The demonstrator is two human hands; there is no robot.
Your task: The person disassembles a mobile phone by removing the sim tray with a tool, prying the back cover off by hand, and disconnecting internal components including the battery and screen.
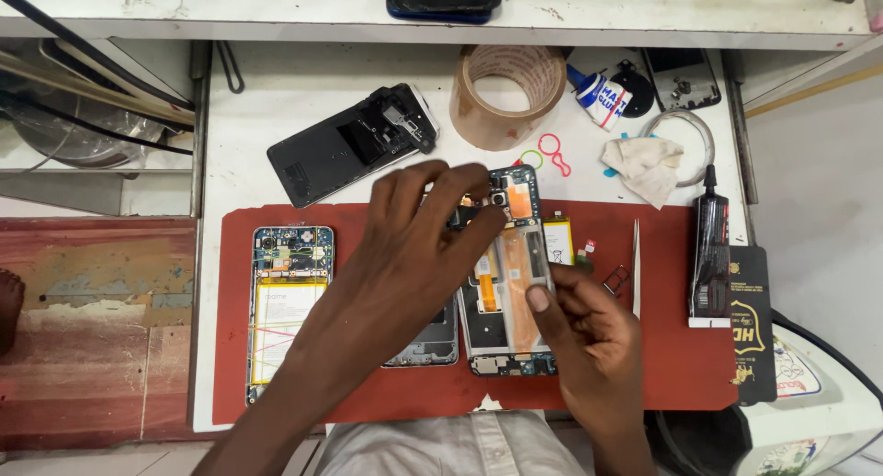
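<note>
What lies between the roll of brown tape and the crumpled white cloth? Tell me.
In the head view, a glue bottle and red and green rings lie between the tape roll and the cloth.

Left of the hands lies an opened phone with rubber bands (pixel 289 301) — beyond it, a black back cover (pixel 349 145). Above sits a tape roll (pixel 507 95); to the right, tweezers (pixel 635 266) and a black glue tube (pixel 710 251).

head cam | above bench, facing straight down | close | single view
</note>
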